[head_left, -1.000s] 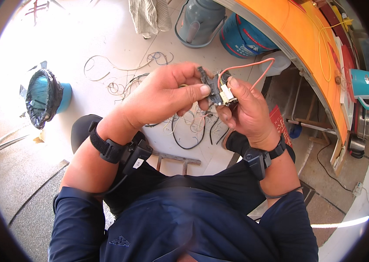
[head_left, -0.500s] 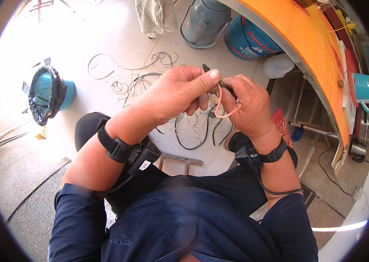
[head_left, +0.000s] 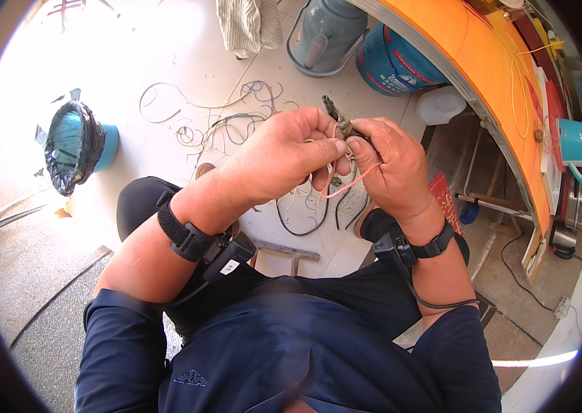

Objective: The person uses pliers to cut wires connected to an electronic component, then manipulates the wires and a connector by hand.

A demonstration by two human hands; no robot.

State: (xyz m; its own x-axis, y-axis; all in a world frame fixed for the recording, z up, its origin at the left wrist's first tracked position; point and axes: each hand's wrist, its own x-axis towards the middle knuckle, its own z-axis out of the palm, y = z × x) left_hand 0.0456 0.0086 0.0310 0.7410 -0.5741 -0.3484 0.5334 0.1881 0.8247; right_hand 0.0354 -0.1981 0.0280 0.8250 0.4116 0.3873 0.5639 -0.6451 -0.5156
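Head view, upper centre of frame.

Left hand (head_left: 284, 155): fingers curled together, thumb and forefinger pinching the orange wire (head_left: 346, 180) close to the connector (head_left: 337, 118).

Right hand (head_left: 390, 165): fingers folded in, thumb pressed against the connector's lower end, gripping it; the orange wire loops out beneath both hands.

Connector: small, dark, rigid piece, its top poking above the fingertips, held between the two hands. Judged light and hard, with fine contacts that could bend; best taken by the body, not by the lead.

Orange wire: thin, limp, springy; likely to slip through dry fingers, so hold it near its joint.

Floor, upper centre: loose wires (head_left: 236, 124), tangled, below and beyond the hands.

Left edge: bin (head_left: 74, 148) with black liner.

Top: grey canister (head_left: 325, 34), blue drum (head_left: 394, 65).

Right: orange panel (head_left: 470, 62), curved.

Wrists: black bands (head_left: 181, 230) with cabled units.
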